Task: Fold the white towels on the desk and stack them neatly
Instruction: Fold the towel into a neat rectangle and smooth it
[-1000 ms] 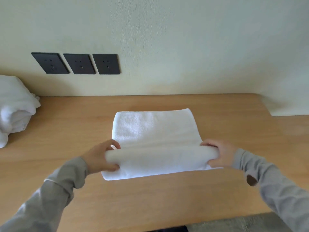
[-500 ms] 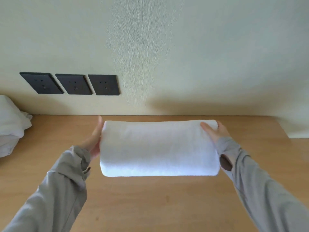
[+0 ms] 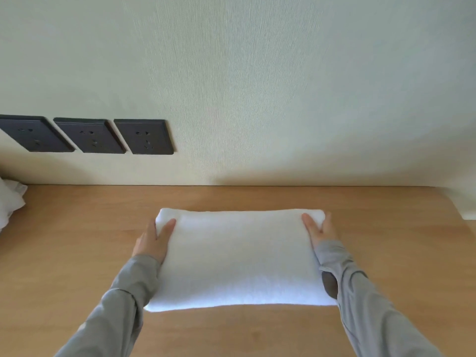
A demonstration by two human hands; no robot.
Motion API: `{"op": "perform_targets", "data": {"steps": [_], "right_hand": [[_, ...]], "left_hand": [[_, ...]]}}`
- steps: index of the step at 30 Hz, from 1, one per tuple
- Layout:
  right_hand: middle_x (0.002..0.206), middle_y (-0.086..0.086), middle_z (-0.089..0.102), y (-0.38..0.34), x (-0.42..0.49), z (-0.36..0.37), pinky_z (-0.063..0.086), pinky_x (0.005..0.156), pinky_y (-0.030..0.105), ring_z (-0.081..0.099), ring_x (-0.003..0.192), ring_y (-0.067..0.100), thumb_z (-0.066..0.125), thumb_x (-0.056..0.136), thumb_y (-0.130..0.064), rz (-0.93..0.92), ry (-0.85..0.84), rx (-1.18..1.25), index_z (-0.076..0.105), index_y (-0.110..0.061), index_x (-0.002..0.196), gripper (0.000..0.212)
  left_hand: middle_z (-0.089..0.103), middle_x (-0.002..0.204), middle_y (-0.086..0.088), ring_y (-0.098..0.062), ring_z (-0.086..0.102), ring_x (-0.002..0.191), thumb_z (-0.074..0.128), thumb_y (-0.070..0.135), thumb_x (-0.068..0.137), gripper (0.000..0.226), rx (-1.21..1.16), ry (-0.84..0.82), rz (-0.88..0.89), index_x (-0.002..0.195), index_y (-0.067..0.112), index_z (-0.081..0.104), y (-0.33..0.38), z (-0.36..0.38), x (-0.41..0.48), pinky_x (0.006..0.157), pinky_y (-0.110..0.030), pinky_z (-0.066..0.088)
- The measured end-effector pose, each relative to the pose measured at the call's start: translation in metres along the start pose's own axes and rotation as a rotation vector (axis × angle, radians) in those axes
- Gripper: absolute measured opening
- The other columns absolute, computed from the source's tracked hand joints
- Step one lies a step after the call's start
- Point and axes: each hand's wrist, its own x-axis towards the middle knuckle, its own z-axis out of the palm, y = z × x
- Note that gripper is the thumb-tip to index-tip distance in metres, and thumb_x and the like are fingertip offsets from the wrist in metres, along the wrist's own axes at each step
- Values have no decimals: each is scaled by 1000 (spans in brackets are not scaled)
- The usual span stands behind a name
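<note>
your left hand point(image 3: 150, 240) and right hand point(image 3: 320, 231) hold the two short ends of a folded white towel point(image 3: 237, 256) over the middle of the wooden desk point(image 3: 77, 240). each hand pinches its end: the thumb lies flat on the top layer, pointing toward the wall point(image 3: 257, 86), and the fingers run along the outside of the end, their tips partly hidden by the cloth. the towel is a thick, even rectangle with its long sides running left to right. its far edge is near the back of the desk but apart from the wall, and its near edge casts a thin shadow on the wood. you cannot tell whether the whole towel rests on the desk or whether its front is raised a little.

both grey sleeves point(image 3: 121, 305) reach in from the bottom of the view, one along each side of the towel. at the far left edge, well apart from your hands, a rumpled heap of white towels point(image 3: 10, 202) sits on the desk and is cut off by the frame. three black sockets point(image 3: 88, 136) line the wall above it, side by side.
</note>
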Motion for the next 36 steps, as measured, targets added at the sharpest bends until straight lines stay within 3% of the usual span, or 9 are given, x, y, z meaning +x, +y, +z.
{"op": "perform_targets", "data": {"steps": [4, 9, 12, 15, 18, 21, 26, 30, 36], "right_hand": [[97, 1, 49, 6, 1, 2, 32, 80, 26, 46, 82, 17, 57, 90, -37, 13, 37, -2, 39, -10, 127, 50], [118, 17, 54, 0, 9, 6, 40, 95, 40, 53, 105, 32, 55, 90, -41, 52, 5, -70, 36, -7, 128, 54], [127, 22, 51, -8, 12, 8, 37, 97, 38, 49, 115, 37, 53, 91, -42, 60, 26, -232, 35, -2, 132, 60], [136, 21, 43, -17, 3, 5, 33, 100, 39, 42, 123, 37, 51, 92, -40, 21, 84, -361, 29, -5, 139, 63], [137, 18, 45, -27, -19, 2, 35, 99, 46, 43, 125, 36, 44, 95, -30, -325, 286, -699, 41, -7, 136, 48], [134, 12, 54, -34, -57, 31, 33, 103, 54, 49, 126, 33, 43, 89, -23, -768, 197, -722, 58, -7, 124, 41], [158, -7, -6, -19, -79, 61, -14, 113, 39, -11, 145, 12, 13, 98, -43, -687, -180, -990, 1, -22, 149, 57], [155, -15, -15, -14, -65, 46, -11, 115, 38, -18, 141, 2, 12, 95, -51, -585, -166, -997, -9, -28, 148, 61], [156, -11, -17, 15, -61, 12, -13, 115, 27, -24, 137, -3, 10, 93, -52, -487, -139, -924, -11, -23, 148, 66]], "left_hand": [[58, 118, -20, -39, 52, 107, 46, 64, 84, 63, 73, 17, 22, 129, 19, 45, 0, 3, 5, 80, -36, 34], [48, 121, -15, -41, 52, 101, 37, 65, 84, 59, 315, 175, 79, 121, 19, 39, 15, -3, -12, 79, -44, 41], [49, 133, -17, -40, 50, 114, 41, 56, 87, 61, 554, 411, 473, 130, 12, 49, 33, 2, -41, 90, -53, 42], [37, 149, -11, -31, 33, 138, 17, 58, 86, 70, 760, 191, 778, 141, 22, 42, 50, 39, -81, 110, -54, 25], [-11, 158, 5, -20, -10, 145, -12, 60, 81, 71, 837, 39, 745, 147, 37, -5, 46, 71, -93, 114, -45, -12], [-26, 151, 10, -15, -23, 142, -17, 60, 81, 65, 865, 54, 727, 142, 40, -20, 35, 79, -84, 114, -45, -14], [-31, 149, 13, -10, -30, 137, -7, 57, 87, 57, 873, -59, 727, 138, 41, -26, 36, 78, -78, 114, -43, -16], [-20, 154, 15, -4, -19, 141, 11, 45, 99, 53, 771, -170, 732, 146, 38, -11, 38, 51, -59, 115, -33, -14], [-32, 148, 13, -6, -26, 140, 3, 68, 84, 66, 790, -39, 673, 136, 41, -26, 14, 31, -54, 117, -37, -13]]}}
